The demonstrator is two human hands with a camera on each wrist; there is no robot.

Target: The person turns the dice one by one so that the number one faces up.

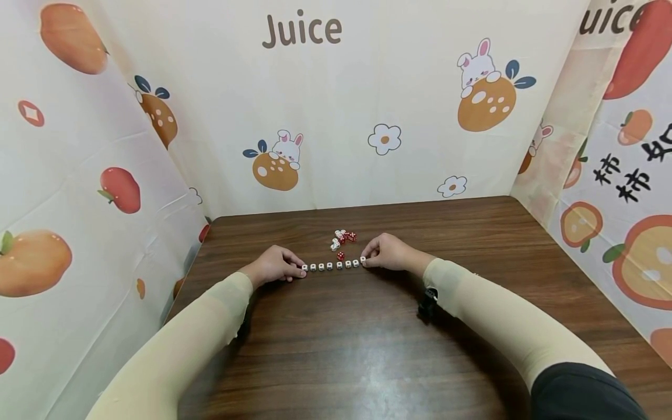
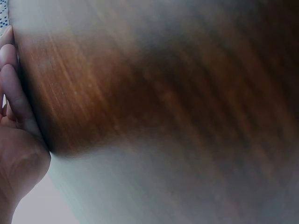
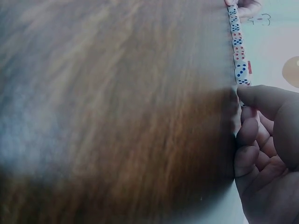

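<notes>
A row of several small white dice [image 1: 329, 266] runs left to right across the brown wooden table. At its left end my left hand [image 1: 274, 266] has thumb and index finger on either side of the end die [image 1: 304, 268]. My right hand [image 1: 387, 253] pinches the white die [image 1: 363, 259] at the right end between thumb and index finger. In the right wrist view the white dice [image 3: 241, 71] show blue and red pips, and the fingers mostly hide the pinched one. The left wrist view shows my left hand [image 2: 18, 154] at its edge, with no dice visible.
Just behind the row lies a single red die [image 1: 340, 256]. Farther back is a loose cluster of red dice [image 1: 352, 237] and white dice [image 1: 335, 245]. Printed cloth walls [image 1: 336, 116] enclose the wooden table [image 1: 336, 350] at the back and sides.
</notes>
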